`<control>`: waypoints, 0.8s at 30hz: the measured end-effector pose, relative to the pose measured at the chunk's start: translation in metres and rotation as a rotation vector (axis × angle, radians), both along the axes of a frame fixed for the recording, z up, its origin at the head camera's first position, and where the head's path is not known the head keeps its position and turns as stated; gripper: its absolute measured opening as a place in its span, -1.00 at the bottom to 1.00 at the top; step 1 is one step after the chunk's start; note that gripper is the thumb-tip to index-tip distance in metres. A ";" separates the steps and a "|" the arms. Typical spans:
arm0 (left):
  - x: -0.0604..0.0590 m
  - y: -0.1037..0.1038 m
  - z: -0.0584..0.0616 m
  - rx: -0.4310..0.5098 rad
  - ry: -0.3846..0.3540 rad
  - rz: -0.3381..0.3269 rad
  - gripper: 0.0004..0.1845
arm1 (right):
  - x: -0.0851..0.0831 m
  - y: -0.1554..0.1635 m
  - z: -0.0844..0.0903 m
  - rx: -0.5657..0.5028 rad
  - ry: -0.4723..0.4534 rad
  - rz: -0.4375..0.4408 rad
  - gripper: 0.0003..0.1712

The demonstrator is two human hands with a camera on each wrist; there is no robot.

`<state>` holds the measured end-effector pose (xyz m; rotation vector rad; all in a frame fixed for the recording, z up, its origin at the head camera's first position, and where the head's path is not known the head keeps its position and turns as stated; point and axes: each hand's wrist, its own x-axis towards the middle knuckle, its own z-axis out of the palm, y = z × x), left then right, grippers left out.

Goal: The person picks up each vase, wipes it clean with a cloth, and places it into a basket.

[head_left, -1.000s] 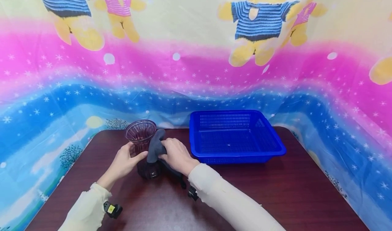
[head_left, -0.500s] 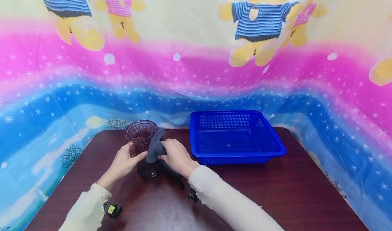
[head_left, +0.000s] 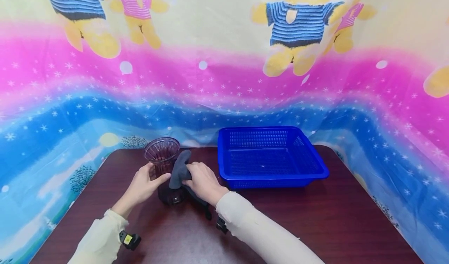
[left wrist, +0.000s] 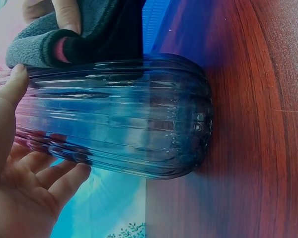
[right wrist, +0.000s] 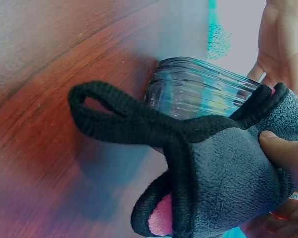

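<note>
Cream sleeves cover both my forearms as they reach over the dark wooden tabletop [head_left: 315, 217]. My left hand [head_left: 142, 186] cups the near left side of the ribbed glass vase [head_left: 162, 155], thumb laid along the glass and fingers curved loosely round it, so that grip holds the vase standing upright near the tabletop's left rear corner. My right hand [head_left: 201, 182] pinches a grey fleece cloth [head_left: 179, 169] with black trim against the vase's right side; the right wrist view shows my thumb pressing the fleece, a black loop of the trim hanging free toward the tabletop, and a bit of pink lining. Just beyond my right hand, to the right, sits the blue plastic basket [head_left: 317, 166]. Behind everything hangs a bright backdrop [head_left: 224, 81] printed with bears and stars.
</note>
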<state>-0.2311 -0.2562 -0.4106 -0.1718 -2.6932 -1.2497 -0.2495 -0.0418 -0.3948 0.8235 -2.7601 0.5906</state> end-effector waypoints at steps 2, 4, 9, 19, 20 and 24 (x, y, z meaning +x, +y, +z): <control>-0.001 -0.001 -0.001 0.004 0.013 -0.003 -0.26 | 0.000 0.000 -0.002 0.004 0.001 -0.004 -0.64; -0.001 -0.001 -0.002 0.007 0.025 -0.003 -0.27 | 0.001 0.000 -0.004 0.003 0.007 -0.005 -0.65; -0.001 -0.001 -0.004 0.003 0.036 -0.004 -0.28 | 0.001 0.001 -0.009 0.006 0.017 -0.004 -0.69; -0.001 -0.001 -0.004 0.012 0.036 0.005 -0.32 | 0.000 0.003 -0.023 0.039 -0.010 -0.010 -0.72; -0.001 0.000 -0.004 0.010 0.037 0.003 -0.32 | 0.000 0.004 -0.024 0.044 -0.008 -0.010 -0.73; 0.000 0.000 -0.004 0.015 0.036 0.002 -0.31 | 0.000 0.005 -0.032 0.057 -0.019 -0.014 -0.73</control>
